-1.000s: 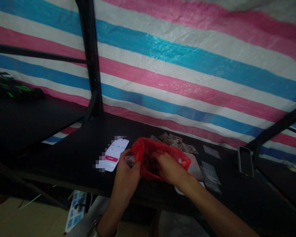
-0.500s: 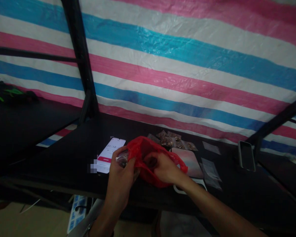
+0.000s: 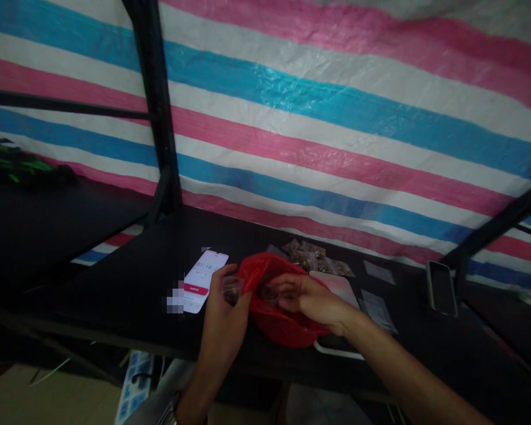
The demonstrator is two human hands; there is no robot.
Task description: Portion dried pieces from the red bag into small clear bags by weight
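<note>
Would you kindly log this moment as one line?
left hand: holds small clear packet | right hand: at red bag mouth | lit phone: left, on black table

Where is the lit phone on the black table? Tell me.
In the head view the lit phone lies flat on the black table, just left of the left hand and the red plastic bag.

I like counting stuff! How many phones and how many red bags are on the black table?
Phones: 2, a lit phone lying by the left hand and a dark phone propped at the right.
Red bags: 1, the red bag that the right hand reaches into.
Total: 3
</note>
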